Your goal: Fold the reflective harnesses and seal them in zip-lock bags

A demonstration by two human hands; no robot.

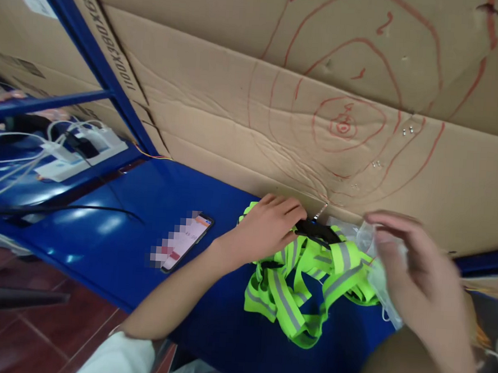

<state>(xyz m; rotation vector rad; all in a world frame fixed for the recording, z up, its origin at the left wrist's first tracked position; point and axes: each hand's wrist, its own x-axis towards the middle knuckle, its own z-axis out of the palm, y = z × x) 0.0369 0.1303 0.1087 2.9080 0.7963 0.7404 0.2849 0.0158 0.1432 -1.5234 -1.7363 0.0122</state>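
Note:
A pile of neon yellow-green straps with grey reflective stripes (pixel 306 285) lies on the blue table (pixel 145 225). My left hand (pixel 267 227) rests on the pile's upper left, fingers curled down over the straps beside a black buckle (pixel 317 231). My right hand (pixel 416 275) hovers at the pile's right side, blurred by motion. Its fingers pinch a thin clear plastic bag (pixel 381 273) that hangs beneath them.
A phone (pixel 186 240) with a lit screen lies on the table left of my left hand. Behind the table stands a cardboard sheet (pixel 345 125) with red circles drawn on it. A white power strip (pixel 82 151) with cables sits at far left behind a blue frame.

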